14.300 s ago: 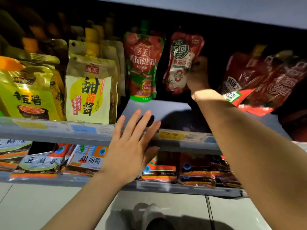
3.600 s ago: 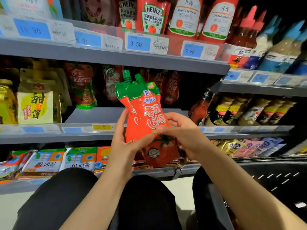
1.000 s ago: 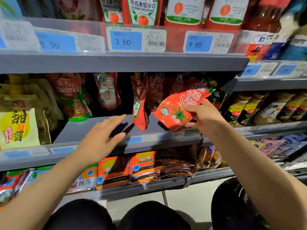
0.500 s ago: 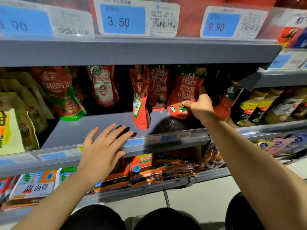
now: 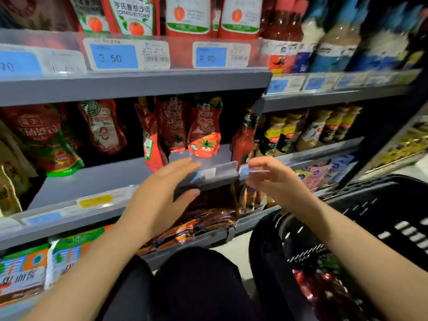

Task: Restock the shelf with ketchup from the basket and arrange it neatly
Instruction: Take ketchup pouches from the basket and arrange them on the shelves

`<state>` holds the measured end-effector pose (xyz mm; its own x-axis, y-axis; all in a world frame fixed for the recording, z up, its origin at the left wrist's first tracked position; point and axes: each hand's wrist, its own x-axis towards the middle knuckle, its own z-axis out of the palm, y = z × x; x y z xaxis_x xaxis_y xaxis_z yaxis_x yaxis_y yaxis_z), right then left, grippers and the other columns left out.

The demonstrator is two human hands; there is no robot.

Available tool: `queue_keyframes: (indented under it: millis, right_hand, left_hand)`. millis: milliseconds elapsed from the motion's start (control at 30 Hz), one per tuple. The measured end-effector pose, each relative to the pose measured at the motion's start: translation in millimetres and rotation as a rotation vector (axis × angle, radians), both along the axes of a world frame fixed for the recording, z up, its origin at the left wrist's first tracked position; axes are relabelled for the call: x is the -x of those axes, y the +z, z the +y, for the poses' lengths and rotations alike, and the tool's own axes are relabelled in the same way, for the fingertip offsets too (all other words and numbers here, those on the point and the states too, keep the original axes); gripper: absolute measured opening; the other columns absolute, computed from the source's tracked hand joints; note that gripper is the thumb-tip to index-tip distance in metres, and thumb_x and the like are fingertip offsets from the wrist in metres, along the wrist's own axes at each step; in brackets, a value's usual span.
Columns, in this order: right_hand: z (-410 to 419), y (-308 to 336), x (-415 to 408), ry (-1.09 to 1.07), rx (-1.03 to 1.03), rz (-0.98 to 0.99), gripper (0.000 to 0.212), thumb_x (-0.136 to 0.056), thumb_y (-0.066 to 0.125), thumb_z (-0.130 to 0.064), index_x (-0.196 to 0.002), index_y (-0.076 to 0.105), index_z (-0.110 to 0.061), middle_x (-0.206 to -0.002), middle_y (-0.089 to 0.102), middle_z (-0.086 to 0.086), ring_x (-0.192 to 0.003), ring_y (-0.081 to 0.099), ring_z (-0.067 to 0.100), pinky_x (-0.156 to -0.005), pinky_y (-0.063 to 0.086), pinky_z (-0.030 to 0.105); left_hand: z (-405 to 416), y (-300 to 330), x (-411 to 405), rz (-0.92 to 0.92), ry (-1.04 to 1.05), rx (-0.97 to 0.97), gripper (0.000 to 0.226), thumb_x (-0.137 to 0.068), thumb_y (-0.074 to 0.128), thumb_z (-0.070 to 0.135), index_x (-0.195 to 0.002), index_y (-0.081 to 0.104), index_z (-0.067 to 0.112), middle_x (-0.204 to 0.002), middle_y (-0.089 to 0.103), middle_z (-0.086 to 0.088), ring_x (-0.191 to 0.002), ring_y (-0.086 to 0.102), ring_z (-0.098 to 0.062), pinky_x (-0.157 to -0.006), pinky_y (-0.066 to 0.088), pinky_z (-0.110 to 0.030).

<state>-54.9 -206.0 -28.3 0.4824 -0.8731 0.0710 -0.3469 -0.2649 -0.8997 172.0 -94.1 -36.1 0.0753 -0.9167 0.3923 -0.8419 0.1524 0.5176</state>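
Both hands empty, fingers loose, in front of shelf point(image 5: 111, 179) edge. Left hand point(image 5: 159, 195) palm down w/ fingers straight; right hand point(image 5: 273, 179) slightly curled, holding nothing. Ketchup pouch point(image 5: 205, 128) stands upright on shelf just beyond & between hands. Basket point(image 5: 382, 205) below right hand, w/ more red pouches point(image 5: 324, 288) inside.

We see blue price tags point(image 5: 114, 57) reading 3.50 and 9.90 along the rail above. To the right, dark sauce bottles with yellow labels point(image 5: 310, 129) stand in a row, and blue-labelled bottles point(image 5: 328, 40) sit above them. At lower left lie flat green and orange sauce packets point(image 5: 24, 272). Yellow pouches point(image 5: 9, 172) crowd the left edge.
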Motion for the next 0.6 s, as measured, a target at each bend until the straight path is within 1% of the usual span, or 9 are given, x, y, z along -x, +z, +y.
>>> queue_keyframes:
  millis: [67, 133, 167, 233, 333, 433, 467, 533, 600]
  right_hand:
    - [25, 13, 44, -0.012, 0.009, 0.042, 0.024, -0.081, 0.068, 0.002, -0.093, 0.062, -0.018, -0.093, 0.063, 0.001, -0.081, 0.061, 0.006, -0.080, 0.050, 0.024]
    - [46, 19, 93, -0.058, -0.043, 0.107, 0.015, -0.082, 0.069, -0.001, -0.089, 0.064, -0.013, -0.088, 0.063, 0.001, -0.082, 0.059, 0.010, -0.080, 0.046, 0.028]
    - [54, 19, 119, -0.104, -0.084, 0.124, 0.014, -0.082, 0.068, -0.001, -0.089, 0.064, -0.012, -0.088, 0.062, 0.004, -0.082, 0.056, 0.015, -0.079, 0.044, 0.029]
    - [67, 14, 166, -0.198, -0.172, 0.158, 0.014, -0.082, 0.067, 0.000, -0.090, 0.064, -0.011, -0.087, 0.059, 0.008, -0.079, 0.054, 0.018, -0.074, 0.044, 0.024]
    - [79, -3, 219, -0.329, -0.259, 0.270, 0.012, -0.085, 0.068, -0.008, -0.095, 0.062, -0.008, -0.084, 0.054, 0.007, -0.063, 0.051, 0.004, -0.055, 0.040, 0.010]
    - [73, -34, 251, -0.307, -0.341, 0.422, 0.018, -0.083, 0.071, -0.017, -0.098, 0.060, -0.016, -0.088, 0.058, 0.002, -0.076, 0.054, 0.012, -0.064, 0.045, 0.021]
    - [69, -47, 259, -0.267, -0.348, 0.516, 0.025, -0.082, 0.072, -0.017, -0.103, 0.060, -0.017, -0.093, 0.060, 0.001, -0.082, 0.055, 0.015, -0.069, 0.046, 0.026]
    - [66, -72, 268, -0.105, -0.363, 0.853, 0.044, -0.079, 0.073, -0.013, -0.119, 0.056, -0.019, -0.104, 0.059, 0.000, -0.092, 0.054, 0.016, -0.076, 0.046, 0.027]
    - [73, -90, 270, 0.175, -0.571, 1.167, 0.056, -0.082, 0.069, -0.007, -0.133, 0.048, -0.015, -0.125, 0.055, 0.007, -0.099, 0.052, 0.017, -0.075, 0.049, 0.025]
  left_hand:
    - [2, 22, 50, 0.116, -0.120, 0.053, 0.041, -0.089, 0.065, 0.030, -0.128, 0.058, 0.030, -0.129, 0.051, 0.022, -0.118, 0.042, 0.008, -0.102, 0.028, -0.008]
    - [5, 33, 98, 0.135, -0.261, 0.026, 0.034, -0.089, 0.064, 0.032, -0.123, 0.063, 0.026, -0.119, 0.054, 0.021, -0.110, 0.043, 0.011, -0.092, 0.023, 0.003]
    - [5, 35, 119, 0.125, -0.337, 0.007, 0.036, -0.087, 0.061, 0.035, -0.122, 0.063, 0.026, -0.118, 0.055, 0.020, -0.110, 0.046, 0.007, -0.090, 0.022, 0.003]
    - [8, 31, 157, 0.088, -0.464, -0.046, 0.045, -0.084, 0.054, 0.042, -0.125, 0.061, 0.025, -0.124, 0.056, 0.016, -0.116, 0.047, -0.001, -0.097, 0.026, -0.005]
    - [12, 10, 198, -0.070, -0.508, -0.135, 0.061, -0.083, 0.036, 0.060, -0.134, 0.053, 0.031, -0.139, 0.051, 0.009, -0.130, 0.044, -0.011, -0.111, 0.029, -0.034]
    - [17, -13, 214, -0.319, -0.537, -0.190, 0.062, -0.083, 0.032, 0.060, -0.131, 0.056, 0.029, -0.134, 0.058, 0.002, -0.128, 0.051, -0.019, -0.108, 0.027, -0.048]
    - [19, -20, 215, -0.382, -0.539, -0.203, 0.059, -0.084, 0.035, 0.058, -0.128, 0.060, 0.027, -0.129, 0.062, 0.000, -0.123, 0.056, -0.022, -0.104, 0.030, -0.051]
    - [26, -31, 214, -0.438, -0.533, -0.243, 0.057, -0.084, 0.037, 0.058, -0.123, 0.064, 0.026, -0.123, 0.066, -0.001, -0.118, 0.060, -0.023, -0.101, 0.034, -0.053]
    - [29, -34, 214, -0.432, -0.539, -0.281, 0.057, -0.085, 0.035, 0.059, -0.122, 0.064, 0.027, -0.124, 0.066, 0.001, -0.120, 0.059, -0.020, -0.104, 0.035, -0.048]
